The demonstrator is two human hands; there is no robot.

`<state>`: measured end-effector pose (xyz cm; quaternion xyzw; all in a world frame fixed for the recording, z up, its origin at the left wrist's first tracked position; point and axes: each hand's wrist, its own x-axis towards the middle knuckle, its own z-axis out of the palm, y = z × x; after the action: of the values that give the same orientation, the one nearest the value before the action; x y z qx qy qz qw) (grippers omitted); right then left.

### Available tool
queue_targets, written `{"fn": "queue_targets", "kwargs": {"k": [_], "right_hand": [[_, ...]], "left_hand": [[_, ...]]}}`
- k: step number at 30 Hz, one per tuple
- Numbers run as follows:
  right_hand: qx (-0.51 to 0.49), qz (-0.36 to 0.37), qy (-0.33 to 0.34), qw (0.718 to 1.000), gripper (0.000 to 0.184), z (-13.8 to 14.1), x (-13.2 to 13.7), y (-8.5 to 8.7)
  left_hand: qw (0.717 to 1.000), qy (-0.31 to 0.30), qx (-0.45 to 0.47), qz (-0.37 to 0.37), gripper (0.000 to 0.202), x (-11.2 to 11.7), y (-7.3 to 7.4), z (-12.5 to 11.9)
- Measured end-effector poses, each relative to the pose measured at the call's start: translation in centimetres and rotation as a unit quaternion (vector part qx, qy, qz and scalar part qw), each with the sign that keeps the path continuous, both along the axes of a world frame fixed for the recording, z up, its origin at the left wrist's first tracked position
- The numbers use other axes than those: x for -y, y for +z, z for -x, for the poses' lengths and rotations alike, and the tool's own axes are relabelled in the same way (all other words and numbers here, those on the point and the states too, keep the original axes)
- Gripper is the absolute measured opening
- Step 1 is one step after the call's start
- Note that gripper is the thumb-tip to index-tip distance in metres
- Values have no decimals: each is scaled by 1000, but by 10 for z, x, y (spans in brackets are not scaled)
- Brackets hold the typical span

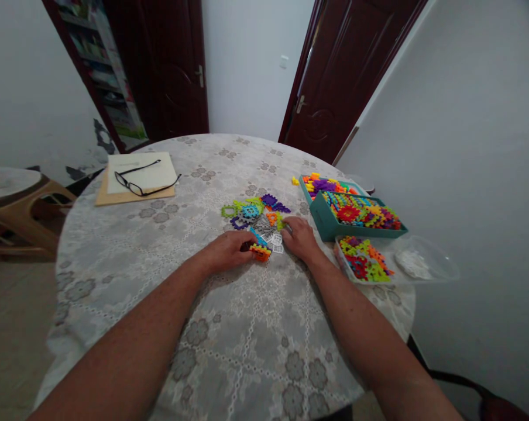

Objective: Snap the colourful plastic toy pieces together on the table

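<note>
My left hand (233, 250) is closed on a small joined block of orange, yellow and blue plastic building pieces (261, 252), held low over the tablecloth. Across from it, my right hand (298, 236) rests at the right edge of a loose pile of gear-like building pieces (250, 211). Its fingertips touch a lime green piece (280, 222); whether they grip it I cannot tell. Purple, green, blue, grey and orange pieces make up the pile. Flat white lattice pieces (277, 242) lie between my hands.
To the right stand a teal box (330, 225) of colourful pieces, another open tray (306, 190) behind it, and a clear plastic container (346, 266) with its lid (444, 266) beside it. Black glasses (135, 188) lie on papers (115, 166) at the left of the round table (154, 275).
</note>
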<state>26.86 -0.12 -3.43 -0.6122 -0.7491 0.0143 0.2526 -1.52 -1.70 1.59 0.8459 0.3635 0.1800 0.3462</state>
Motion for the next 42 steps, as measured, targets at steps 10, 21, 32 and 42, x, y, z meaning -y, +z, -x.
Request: {"fn": "queue_targets", "kwargs": {"k": [10,21,32,42], "right_hand": [[-64,-21,2,998,21,2,2,6],[-184,79,206,958,25,49,45,65],[-174,-25,33,984,23,17,39,108],[68,-10,-324,944,30,-102,-13,154]], "left_hand": [[999,22,18,21,15,1,-1,-1],[997,57,45,-33,17,-2,3,-1],[984,140,99,-45,28,-7,5,7],[939,325,73,-87,28,-21,3,25]]}}
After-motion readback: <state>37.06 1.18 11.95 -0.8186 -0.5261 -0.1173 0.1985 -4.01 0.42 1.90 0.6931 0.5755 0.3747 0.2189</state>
